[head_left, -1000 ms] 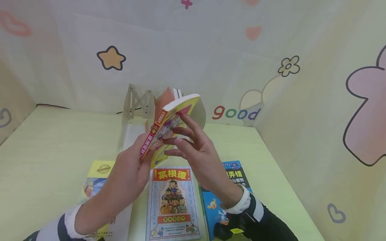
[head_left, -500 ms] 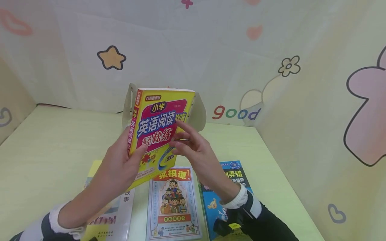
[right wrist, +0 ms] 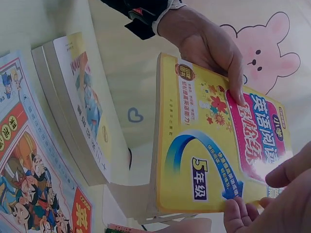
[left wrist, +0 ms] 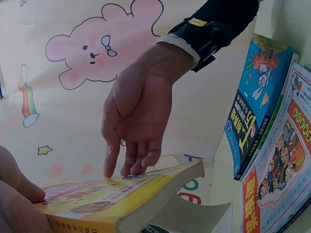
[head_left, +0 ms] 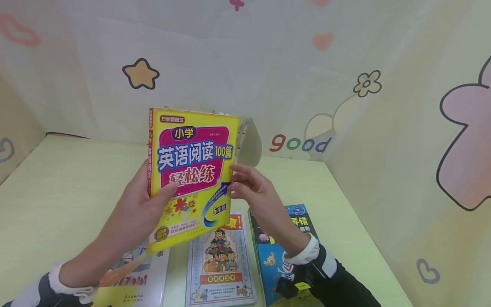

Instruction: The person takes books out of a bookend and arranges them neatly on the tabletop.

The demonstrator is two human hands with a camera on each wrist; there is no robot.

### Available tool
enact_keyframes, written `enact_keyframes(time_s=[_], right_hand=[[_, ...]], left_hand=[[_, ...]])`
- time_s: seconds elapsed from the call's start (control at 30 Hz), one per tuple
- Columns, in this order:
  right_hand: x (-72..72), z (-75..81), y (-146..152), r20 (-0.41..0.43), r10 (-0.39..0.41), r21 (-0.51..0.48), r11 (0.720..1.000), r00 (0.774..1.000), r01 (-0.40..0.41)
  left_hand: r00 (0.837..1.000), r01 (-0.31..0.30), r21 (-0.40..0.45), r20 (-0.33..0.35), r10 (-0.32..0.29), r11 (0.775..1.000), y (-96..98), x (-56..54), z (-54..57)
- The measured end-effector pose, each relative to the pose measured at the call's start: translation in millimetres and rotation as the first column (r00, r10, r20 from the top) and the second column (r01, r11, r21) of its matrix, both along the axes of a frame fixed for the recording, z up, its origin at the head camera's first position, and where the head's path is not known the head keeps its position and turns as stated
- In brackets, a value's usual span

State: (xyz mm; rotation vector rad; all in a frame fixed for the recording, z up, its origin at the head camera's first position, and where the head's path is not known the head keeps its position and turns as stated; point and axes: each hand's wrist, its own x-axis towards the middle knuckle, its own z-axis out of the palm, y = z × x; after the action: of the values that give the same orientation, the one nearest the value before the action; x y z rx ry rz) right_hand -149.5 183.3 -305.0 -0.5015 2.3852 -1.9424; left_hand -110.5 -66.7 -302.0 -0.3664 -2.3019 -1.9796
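Note:
My left hand (head_left: 134, 209) grips a yellow workbook (head_left: 193, 168) by its spine side, thumb on the front cover. The book is raised above the table, its pink-and-yellow cover facing me. My right hand (head_left: 258, 198) is at the book's right edge, its fingers loosely bent and touching that edge. In the left wrist view, the fingertips of the right hand (left wrist: 138, 116) meet the far side of the workbook (left wrist: 131, 194). The right wrist view shows the left thumb lying across the cover (right wrist: 214, 145).
Three spots along the table front hold books: a white-and-yellow one (head_left: 142, 281) at left, a light-blue one (head_left: 220, 268) in the middle, blue ones (head_left: 272, 264) at right. Behind the workbook stands a cream bookend-like holder (head_left: 250, 143), partly hidden. A printed curtain (head_left: 268, 76) backs the table.
The workbook has turned from its spine side to show its full front cover, moving left and nearer. The left hand has shifted left with it; the right hand has gone from the cover to the right edge.

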Motion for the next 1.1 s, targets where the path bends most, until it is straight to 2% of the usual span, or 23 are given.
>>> enact_keyframes(time_s=[0.23,0.47,0.57,0.7,0.8,0.9,1.03,1.1], right_hand=[[-5.3,-6.0,13.0,0.033,-0.052,0.032,0.998,0.998,0.051],[-10.3,-12.2,23.3,0.106,-0.103,0.049,0.994,0.989,0.098],[-10.2,-14.3,26.4,0.125,-0.101,0.049,0.994,0.987,0.096],[-9.0,-17.0,30.2,0.141,-0.081,0.037,0.996,0.987,0.076],[-7.9,-18.9,32.5,0.166,-0.051,0.009,0.999,0.985,0.05],[-7.1,-21.3,34.2,0.202,-0.004,-0.033,0.999,0.979,0.011],[-4.6,-24.8,35.4,0.251,0.071,-0.08,0.995,0.965,-0.052],[-3.3,-26.7,35.4,0.281,0.103,-0.096,0.992,0.954,-0.079]], left_hand=[[0.995,0.005,0.054,0.104,-0.011,0.999,-9.2,-2.0,-5.6],[0.973,0.002,0.112,0.231,-0.028,0.994,-12.8,-2.7,-9.6],[0.954,0.003,0.179,0.294,-0.056,0.984,-14.2,-5.3,-12.7],[0.919,0.016,0.294,0.373,-0.131,0.956,-15.1,-8.5,-18.8],[0.893,0.019,0.334,0.418,-0.167,0.942,-12.6,-9.2,-24.8],[0.868,-0.008,0.353,0.467,-0.169,0.935,-6.1,-9.0,-31.0],[0.852,-0.036,0.377,0.496,-0.169,0.926,5.1,-9.4,-39.5],[0.849,-0.035,0.389,0.498,-0.178,0.921,10.2,-10.1,-43.4]])
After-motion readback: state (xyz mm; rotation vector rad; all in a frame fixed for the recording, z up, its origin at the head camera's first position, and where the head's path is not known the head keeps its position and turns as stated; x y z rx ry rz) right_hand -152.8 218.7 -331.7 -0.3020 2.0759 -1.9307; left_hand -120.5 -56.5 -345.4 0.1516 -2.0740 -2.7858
